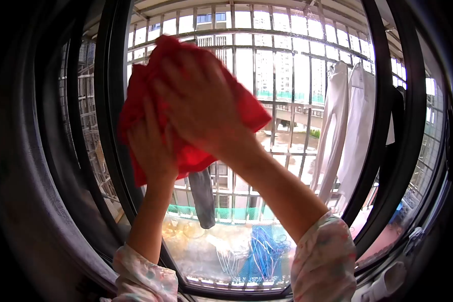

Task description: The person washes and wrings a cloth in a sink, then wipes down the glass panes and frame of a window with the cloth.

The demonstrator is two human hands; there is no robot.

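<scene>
A bunched red cloth (241, 103) lies against the upper left of a window pane (287, 176). My right hand (201, 100) holds it to the glass, the fingers spread over its upper middle and slightly blurred. Lower and to the left, my left hand (153, 143) holds the same cloth near its left side, fingers pointing up. Folds of the cloth stick out above and to the right of the hands. The palms and the side of the cloth facing the glass are hidden.
Dark window frames (117, 100) stand at left and right. Beyond the glass are a metal grille (267, 48), hanging white trousers (334, 126), a grey hanging garment (202, 201) and blue cords (264, 251). A white object (390, 279) sits low at the right.
</scene>
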